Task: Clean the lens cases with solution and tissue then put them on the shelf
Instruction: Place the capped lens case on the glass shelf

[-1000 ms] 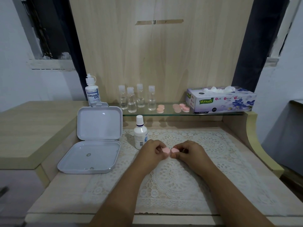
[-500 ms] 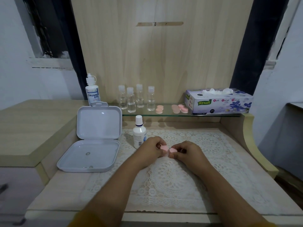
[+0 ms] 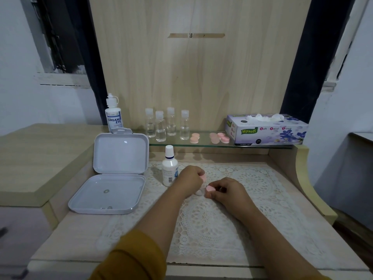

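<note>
My left hand [image 3: 190,179] grips a pink cap [image 3: 203,176] lifted off the lens case. My right hand [image 3: 226,190] pinches the pink lens case [image 3: 209,189] low over the lace mat [image 3: 212,215]; its uncovered pale well [image 3: 199,192] shows beside my left hand. A white solution bottle [image 3: 169,166] stands just left of my left hand. More pink lens cases [image 3: 194,138] [image 3: 221,137] lie on the glass shelf [image 3: 203,143]. The tissue box [image 3: 266,130] sits at the shelf's right end.
An open grey plastic box [image 3: 113,178] lies at the left of the desk. Several small clear bottles [image 3: 166,124] and a Dream Eye bottle [image 3: 113,114] stand on the shelf. A wooden panel rises behind, and a curved wooden side closes the desk at the right.
The two hands have drawn apart. My left hand rose with the pink cap off the case, and my right hand stayed low with the case.
</note>
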A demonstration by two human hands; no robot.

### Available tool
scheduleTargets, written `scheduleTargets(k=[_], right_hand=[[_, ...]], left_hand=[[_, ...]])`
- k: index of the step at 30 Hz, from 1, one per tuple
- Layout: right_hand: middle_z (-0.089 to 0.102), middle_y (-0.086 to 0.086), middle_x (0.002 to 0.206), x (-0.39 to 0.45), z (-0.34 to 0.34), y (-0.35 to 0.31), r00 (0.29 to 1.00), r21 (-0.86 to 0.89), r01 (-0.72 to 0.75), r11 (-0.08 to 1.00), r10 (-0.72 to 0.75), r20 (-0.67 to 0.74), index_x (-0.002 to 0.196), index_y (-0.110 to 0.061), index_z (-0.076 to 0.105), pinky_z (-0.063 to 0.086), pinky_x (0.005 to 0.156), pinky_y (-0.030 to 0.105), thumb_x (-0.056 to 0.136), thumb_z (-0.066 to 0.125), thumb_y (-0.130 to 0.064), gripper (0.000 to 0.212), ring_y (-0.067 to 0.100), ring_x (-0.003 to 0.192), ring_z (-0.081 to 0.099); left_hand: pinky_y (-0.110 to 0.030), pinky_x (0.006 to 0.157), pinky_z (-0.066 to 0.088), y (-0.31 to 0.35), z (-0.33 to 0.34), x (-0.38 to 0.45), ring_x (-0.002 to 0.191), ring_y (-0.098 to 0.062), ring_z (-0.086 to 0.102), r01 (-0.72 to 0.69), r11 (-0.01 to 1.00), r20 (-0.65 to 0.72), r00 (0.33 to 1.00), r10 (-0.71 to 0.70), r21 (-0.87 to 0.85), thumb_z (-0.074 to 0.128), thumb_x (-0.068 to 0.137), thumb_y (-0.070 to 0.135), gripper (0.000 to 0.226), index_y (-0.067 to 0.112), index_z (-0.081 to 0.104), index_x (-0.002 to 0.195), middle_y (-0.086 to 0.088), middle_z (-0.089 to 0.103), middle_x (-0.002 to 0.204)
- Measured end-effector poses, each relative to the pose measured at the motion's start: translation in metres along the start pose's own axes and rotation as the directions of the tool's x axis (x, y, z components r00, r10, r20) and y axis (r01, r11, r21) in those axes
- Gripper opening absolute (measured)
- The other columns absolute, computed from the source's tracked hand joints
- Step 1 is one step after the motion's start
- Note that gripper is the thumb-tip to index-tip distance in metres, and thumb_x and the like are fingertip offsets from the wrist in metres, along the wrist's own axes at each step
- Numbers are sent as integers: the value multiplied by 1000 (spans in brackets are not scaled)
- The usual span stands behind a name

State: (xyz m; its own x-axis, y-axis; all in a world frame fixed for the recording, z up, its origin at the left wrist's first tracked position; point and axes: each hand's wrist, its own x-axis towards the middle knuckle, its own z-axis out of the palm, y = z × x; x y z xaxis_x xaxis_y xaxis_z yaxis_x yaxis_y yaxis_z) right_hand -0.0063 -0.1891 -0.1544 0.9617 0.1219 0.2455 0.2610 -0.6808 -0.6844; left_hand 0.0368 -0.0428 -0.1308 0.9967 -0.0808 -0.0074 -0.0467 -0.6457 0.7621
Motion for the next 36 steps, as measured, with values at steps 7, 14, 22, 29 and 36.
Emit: scheduleTargets(k=[7, 14, 22, 29, 36], right_hand=[[61, -13, 91, 1, 0, 1, 1000, 39, -14, 999, 14, -5, 100, -26, 73, 46, 87, 30, 73, 78, -39, 30, 4, 87, 54], [61, -14, 92, 1, 1, 2, 1000, 20, -26, 999, 26, -7, 100, -28, 72, 47, 88, 32, 73, 78, -40, 30, 5, 89, 55], [61, -11, 91, 5, 0, 1, 1000, 9, 8, 1000, -9, 26, 97, -24, 73, 44, 82, 25, 76, 77, -33, 23, 7, 88, 55], [57, -6, 87, 14, -4, -4, 985, -127, 138, 982, -122, 122, 104, -16, 73, 34, 72, 10, 82, 72, -26, 24, 11, 88, 51], [62, -4, 101, 11, -8, -5, 971, -126, 186, 974, -163, 176, 115, -16, 69, 33, 77, 4, 86, 68, -22, 29, 10, 96, 53]], left_hand=[[-18, 84, 39, -18, -9, -38, 109, -14, 53, -137, 986, -59, 990, 132, -92, 49, 97, 15, 27, 16, 58, 122, -2, 58, 115], [-14, 79, 37, -29, -1, -48, 92, -7, 52, -175, 984, -128, 977, 172, -18, 74, 79, 18, 40, 10, 64, 117, 3, 53, 102], [-14, 72, 40, -31, 4, -42, 80, -7, 52, -175, 984, -182, 969, 167, -32, 76, 78, 16, 31, 8, 69, 106, 10, 51, 82], [-15, 74, 38, -32, 6, -41, 83, -9, 53, -196, 980, -191, 963, 188, -21, 74, 79, 16, 29, 8, 68, 106, 5, 54, 92], [-15, 79, 37, -34, 6, -40, 89, -11, 54, -209, 977, -196, 960, 200, -29, 73, 80, 16, 31, 8, 68, 109, 1, 56, 99]])
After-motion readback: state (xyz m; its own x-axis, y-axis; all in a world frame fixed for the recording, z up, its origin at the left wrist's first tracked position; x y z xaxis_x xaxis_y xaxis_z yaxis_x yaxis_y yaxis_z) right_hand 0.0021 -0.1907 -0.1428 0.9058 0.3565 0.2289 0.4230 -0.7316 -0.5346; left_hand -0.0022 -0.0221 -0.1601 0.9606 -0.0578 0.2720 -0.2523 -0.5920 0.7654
